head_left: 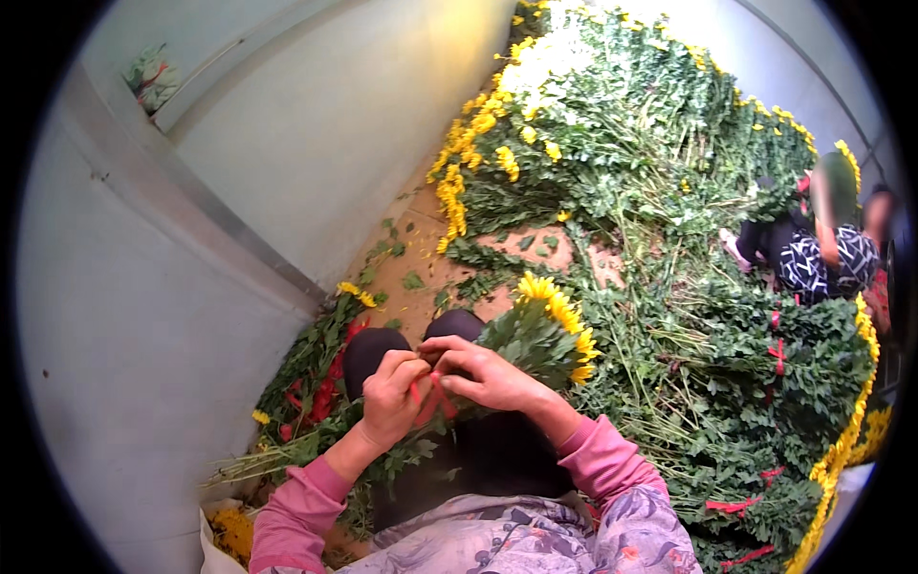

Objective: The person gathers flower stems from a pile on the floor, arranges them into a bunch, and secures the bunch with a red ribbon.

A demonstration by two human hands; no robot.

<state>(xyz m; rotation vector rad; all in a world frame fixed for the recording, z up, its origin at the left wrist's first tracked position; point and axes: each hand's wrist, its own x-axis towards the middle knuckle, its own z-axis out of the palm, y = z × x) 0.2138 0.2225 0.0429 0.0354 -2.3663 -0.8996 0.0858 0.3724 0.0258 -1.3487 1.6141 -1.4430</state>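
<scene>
Across my lap lies a bunch of yellow chrysanthemums (534, 337), its flower heads pointing right and its leafy stems running left under my hands. My left hand (390, 394) is closed, pinching a red ribbon (436, 400) just above the stems. Close beside it, my right hand (486, 375) has its fingers bent and pressed on the same ribbon. A loop of the ribbon hangs below the fingertips. How far it goes around the stems is hidden by my hands.
A large heap of cut chrysanthemums (622, 143) fills the back. Bunches tied with red ribbon (813, 364) lie at right, near another seated person (827, 258). Red ribbons (330, 387) and stems lie by my left knee. A pale wall (143, 335) stands at left; leaves litter the tiled floor (421, 239).
</scene>
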